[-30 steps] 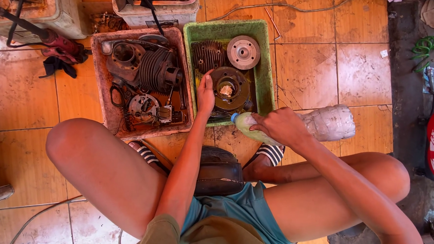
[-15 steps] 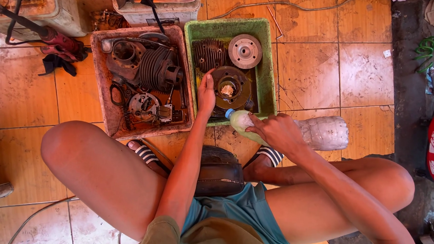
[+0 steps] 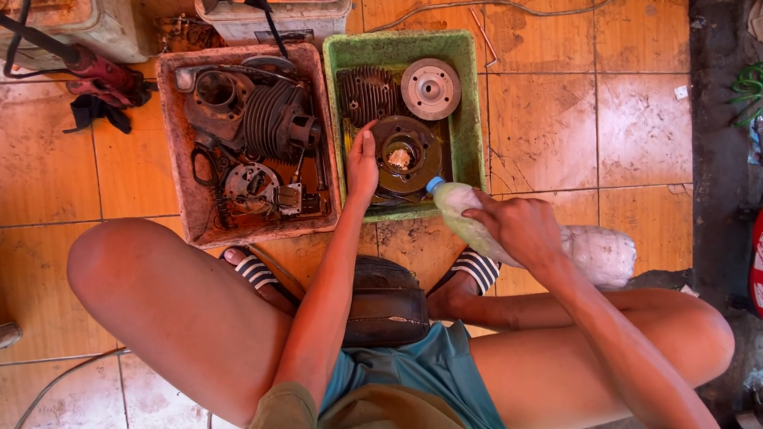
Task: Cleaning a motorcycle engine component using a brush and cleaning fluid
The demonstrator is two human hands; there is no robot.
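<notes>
Floor of glossy orange ceramic tiles (image 3: 540, 122), stained and wet in patches, dark grimy strip along the far right edge; seated low over it, bare knees spread wide, striped sandals under the legs. Set side by side on the tiles: rusty red plastic tray (image 3: 177, 146) crowded with a finned engine cylinder and small metal parts, and green plastic tray (image 3: 471, 108) holding a dark round flywheel-like metal part (image 3: 403, 156), a grey metal disc (image 3: 430, 89) and a finned head. Left hand (image 3: 362, 165) resting on the round part's left edge, fingers together and extended, not closed around anything. Right hand (image 3: 519, 227) wrapped firmly round a clear plastic bottle with blue cap (image 3: 451, 204), tilted cap-first toward the green tray's near rim; bottle's base hidden behind the fingers. Grey boxes at top cut off; red-and-white object at right only partly seen.
</notes>
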